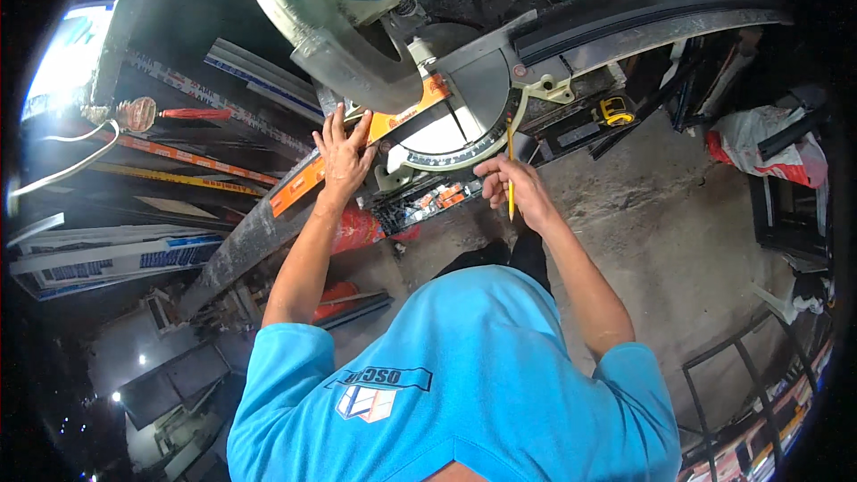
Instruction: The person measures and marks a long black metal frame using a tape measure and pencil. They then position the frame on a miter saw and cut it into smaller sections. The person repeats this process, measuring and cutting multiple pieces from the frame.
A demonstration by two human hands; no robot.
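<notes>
Holding one pencil [511, 200], touching one orange strip [300, 186].

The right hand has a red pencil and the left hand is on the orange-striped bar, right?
Almost! The head view shows that the pencil is yellow, not red. The right hand does have it, and the left hand is on the orange-striped bar.

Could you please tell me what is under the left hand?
An orange strip shows on both sides of the left hand; whatever lies directly beneath the hand is covered.
</notes>
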